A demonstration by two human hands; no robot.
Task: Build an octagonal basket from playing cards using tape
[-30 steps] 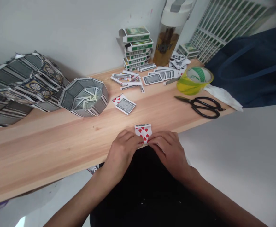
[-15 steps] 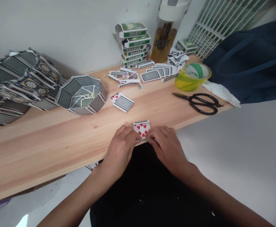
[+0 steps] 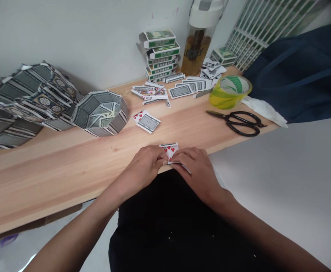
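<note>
A playing card (image 3: 170, 150) with red hearts lies face up at the front edge of the wooden table. Its far edge is folded up and shows the patterned back. My left hand (image 3: 148, 160) pinches the card's near left corner, fingers closed. From the other side my right hand (image 3: 192, 162) holds the near right part, its fingers covering that corner. Just beyond lie two loose cards (image 3: 148, 122), one back up and the other showing red hearts.
Black-handled scissors (image 3: 237, 122) and a yellow tape roll (image 3: 229, 94) lie to the right. Folded cards (image 3: 151, 92), stacked card boxes (image 3: 161, 53) and a bottle (image 3: 198, 45) stand by the wall. Containers made of cards (image 3: 104, 113) are at left. A dark blue bag (image 3: 298, 75) hangs at far right.
My hands have shifted slightly; the fingers now cover more of the hearts card and its near edge. The view has moved a little to the left.
</note>
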